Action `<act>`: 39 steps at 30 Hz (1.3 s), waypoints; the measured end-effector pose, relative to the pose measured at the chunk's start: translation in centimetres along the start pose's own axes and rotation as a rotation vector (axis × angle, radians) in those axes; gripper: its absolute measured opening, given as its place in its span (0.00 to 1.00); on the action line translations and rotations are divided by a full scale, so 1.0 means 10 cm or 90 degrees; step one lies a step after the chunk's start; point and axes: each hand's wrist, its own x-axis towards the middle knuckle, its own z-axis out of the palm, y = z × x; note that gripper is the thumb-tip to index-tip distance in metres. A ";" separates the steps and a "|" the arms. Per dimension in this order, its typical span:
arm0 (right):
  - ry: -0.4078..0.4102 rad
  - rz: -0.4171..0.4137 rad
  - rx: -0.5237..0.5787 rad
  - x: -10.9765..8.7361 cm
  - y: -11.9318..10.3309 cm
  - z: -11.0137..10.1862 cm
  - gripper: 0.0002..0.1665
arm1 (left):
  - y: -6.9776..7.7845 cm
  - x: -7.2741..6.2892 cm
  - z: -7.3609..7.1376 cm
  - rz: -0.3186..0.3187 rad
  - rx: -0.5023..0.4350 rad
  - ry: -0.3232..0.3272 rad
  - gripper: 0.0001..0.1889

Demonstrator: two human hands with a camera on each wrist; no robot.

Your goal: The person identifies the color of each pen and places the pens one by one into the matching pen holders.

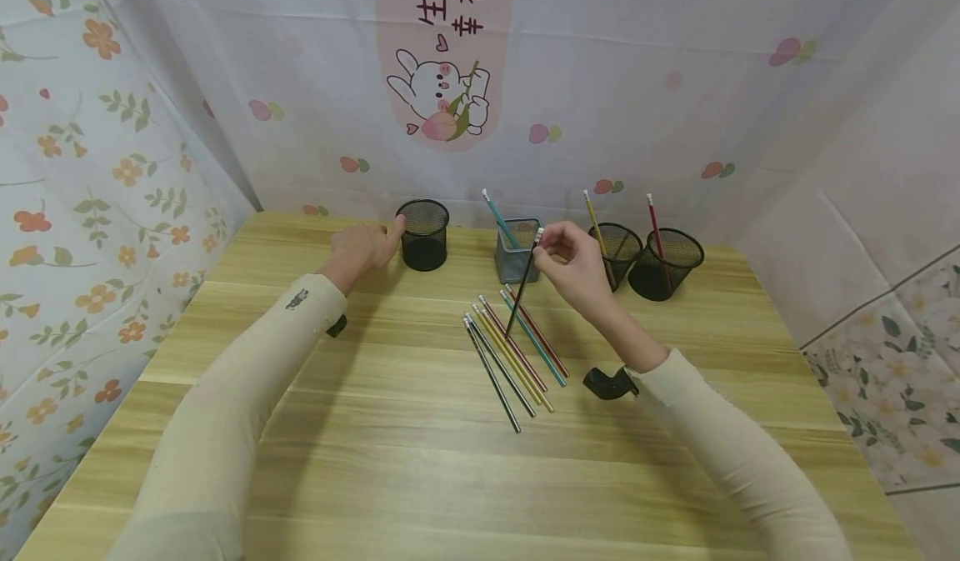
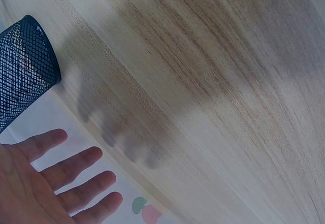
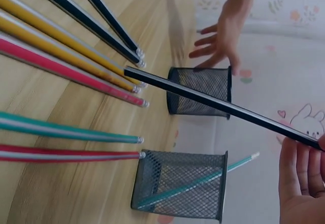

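My right hand [image 1: 577,269] pinches a black striped pencil [image 3: 203,99] near its white eraser end. The pencil slants down, its other end over a loose group of pencils on the table: black, yellow [image 1: 517,365], red and teal ones. My left hand [image 1: 363,248] has its fingers spread beside a round black mesh pencil cup [image 1: 425,248], the thumb at its rim; whether it touches I cannot tell. No pencil shows in that cup. Just behind the held pencil stands a square grey mesh cup [image 3: 183,183] with one teal pencil [image 3: 198,186] in it.
Two more round black mesh cups stand at the right, one with a yellow pencil [image 1: 593,215], the other [image 1: 678,265] with a red pencil [image 1: 656,223]. A printed curtain [image 1: 600,86] hangs behind the wooden table [image 1: 420,478]. Black straps [image 1: 609,383] sit at both wrists.
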 end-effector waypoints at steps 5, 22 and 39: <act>0.025 0.000 0.029 0.01 -0.04 0.07 0.06 | 0.00 0.00 0.00 0.000 0.002 -0.002 0.53; 0.068 -0.085 0.030 0.08 -0.37 0.33 0.05 | -0.01 0.00 -0.01 -0.002 -0.003 -0.012 0.52; 0.089 -0.095 0.054 0.27 -0.46 0.54 0.07 | 0.00 0.02 0.00 -0.004 -0.003 -0.015 0.54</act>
